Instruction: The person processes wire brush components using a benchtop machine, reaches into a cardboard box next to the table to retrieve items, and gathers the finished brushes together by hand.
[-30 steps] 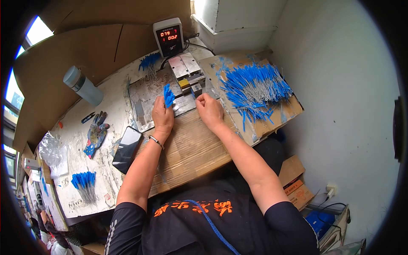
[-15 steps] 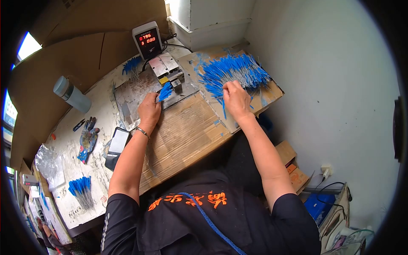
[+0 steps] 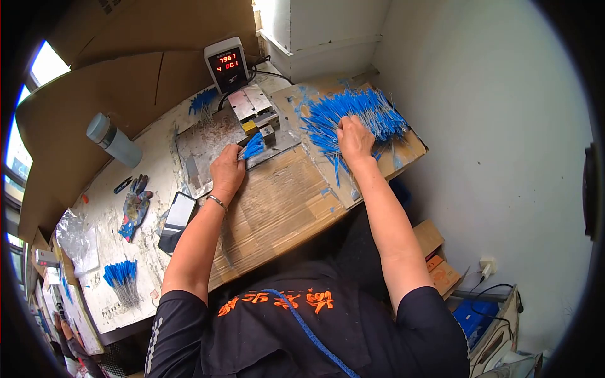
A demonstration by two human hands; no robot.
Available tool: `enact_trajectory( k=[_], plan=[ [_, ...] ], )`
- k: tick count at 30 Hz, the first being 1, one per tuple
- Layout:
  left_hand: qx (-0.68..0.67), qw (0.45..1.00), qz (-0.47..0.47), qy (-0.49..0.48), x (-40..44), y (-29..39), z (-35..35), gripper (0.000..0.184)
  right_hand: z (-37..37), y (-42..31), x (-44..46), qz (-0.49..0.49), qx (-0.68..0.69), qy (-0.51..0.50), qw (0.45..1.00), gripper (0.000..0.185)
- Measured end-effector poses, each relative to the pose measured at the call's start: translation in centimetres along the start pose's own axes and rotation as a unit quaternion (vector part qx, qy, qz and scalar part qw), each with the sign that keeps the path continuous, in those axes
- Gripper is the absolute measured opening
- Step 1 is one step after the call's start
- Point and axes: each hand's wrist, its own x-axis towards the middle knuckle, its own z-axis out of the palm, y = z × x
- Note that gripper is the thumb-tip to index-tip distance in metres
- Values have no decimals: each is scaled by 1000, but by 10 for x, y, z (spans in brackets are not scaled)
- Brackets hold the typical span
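Observation:
My left hand [image 3: 227, 171] is closed round a small bundle of blue-tipped wires [image 3: 253, 147], the blue ends pointing up and right. Those ends lie just in front of a small metal machine [image 3: 255, 112] with a yellow block [image 3: 249, 126] on its front. Over on the right, my right hand [image 3: 355, 140] reaches into a big heap of similar blue-tipped wires [image 3: 378, 112]. Its thumb and fingers are pinched together at the heap's near edge. Whatever lies between those fingertips is too small to make out.
A counter with red digits [image 3: 225, 65] stands behind the machine. On the table's left are a bottle [image 3: 115, 141], a patterned glove [image 3: 135, 208], a phone [image 3: 179, 214], a plastic bag [image 3: 77, 238] and another wire bundle [image 3: 123, 281]. A white wall [image 3: 498, 145] borders the right.
The whole view has shifted slightly. The red digits on the counter have changed. My left hand still holds its bundle by the machine, and my right hand remains at the heap.

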Motion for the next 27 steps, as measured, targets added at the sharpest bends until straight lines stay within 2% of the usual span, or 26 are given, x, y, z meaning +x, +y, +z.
enact_trajectory(
  k=[2,4,5,7,12,14,18,22,24,27],
  plan=[
    [-18,1000,-6,1,0,-4,3,10,0,1,1,9,-3,-5,1000,8],
    [-50,995,-71,41,0,-12,7,12,-6,-3,1,3,-15,-18,1000,8],
    [-45,995,-75,42,0,-16,9,12,-7,-4,1,0,-11,-19,1000,8],
    [-117,985,-110,58,-1,-15,10,14,-9,-5,-1,3,16,7,1000,8],
    [-123,983,-122,58,1,-21,12,14,-15,-19,-5,-14,26,46,998,6],
    [-162,972,-165,45,2,-24,14,14,-24,-46,-9,-56,120,50,990,5],
    [-180,969,-160,52,2,-24,15,13,8,-108,-40,-45,259,-114,958,7],
    [-166,972,-159,49,2,-20,12,13,54,-118,-49,24,291,-151,944,8],
    [-162,972,-160,50,3,-19,11,13,64,-121,-44,64,322,-110,938,11],
    [-157,974,-161,41,4,-16,9,13,68,-124,-41,72,301,-117,944,13]
  ],
)
